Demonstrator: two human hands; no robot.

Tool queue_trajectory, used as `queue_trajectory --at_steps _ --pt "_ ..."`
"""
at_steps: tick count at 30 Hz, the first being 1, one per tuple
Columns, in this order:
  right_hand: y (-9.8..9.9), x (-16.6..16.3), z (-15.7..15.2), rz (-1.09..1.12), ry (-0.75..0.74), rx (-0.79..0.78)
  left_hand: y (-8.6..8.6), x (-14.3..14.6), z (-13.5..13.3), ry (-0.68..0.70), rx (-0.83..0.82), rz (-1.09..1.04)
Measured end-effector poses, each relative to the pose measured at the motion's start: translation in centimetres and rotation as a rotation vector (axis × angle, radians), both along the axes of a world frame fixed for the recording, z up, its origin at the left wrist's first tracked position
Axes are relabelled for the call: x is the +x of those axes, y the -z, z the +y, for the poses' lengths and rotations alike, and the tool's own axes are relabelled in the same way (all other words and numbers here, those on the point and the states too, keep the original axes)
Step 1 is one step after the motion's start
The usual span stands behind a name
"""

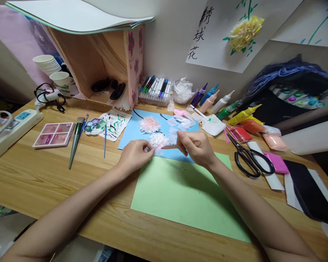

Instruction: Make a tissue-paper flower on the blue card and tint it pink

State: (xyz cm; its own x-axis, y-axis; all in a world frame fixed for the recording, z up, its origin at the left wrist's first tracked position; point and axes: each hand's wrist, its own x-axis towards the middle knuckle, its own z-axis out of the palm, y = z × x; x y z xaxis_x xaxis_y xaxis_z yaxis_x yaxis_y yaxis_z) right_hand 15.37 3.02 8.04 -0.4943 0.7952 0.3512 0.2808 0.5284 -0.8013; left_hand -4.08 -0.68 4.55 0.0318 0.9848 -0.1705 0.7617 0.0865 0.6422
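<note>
My left hand (pixel 135 155) is pinched shut on a small piece of white tissue paper (pixel 157 151) at the near edge of a blue paper sheet (pixel 131 134). My right hand (pixel 197 147) is closed, its fingers curled round a thin stick-like thing that points left toward the tissue. Two fluffy tissue flowers lie on the blue sheet: a pink flower (pixel 149 124) and a paler flower (pixel 159 139) just beyond my fingers. A green paper sheet (pixel 186 196) lies under my wrists.
Black scissors (pixel 247 156) lie right of my right hand, with paint bottles (pixel 221 103) and clay packs (pixel 240 133) behind. Marker set (pixel 154 89) stands at the wall. Left: brushes (pixel 75 140), palette (pixel 54 134), power strip (pixel 12 127), paper cups (pixel 47 63). Dark and pink sheets (pixel 306 189) lie far right.
</note>
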Motion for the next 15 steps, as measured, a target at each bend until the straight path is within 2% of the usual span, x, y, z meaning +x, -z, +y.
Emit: queue_trajectory --at_steps 6,15 --pt "1.1 -0.7 0.1 -0.138 -0.107 0.190 -0.2 0.1 0.0 -0.046 0.029 0.055" --pt "2.3 -1.1 0.1 -0.185 -0.142 0.308 0.4 0.0 0.3 -0.077 0.081 0.068"
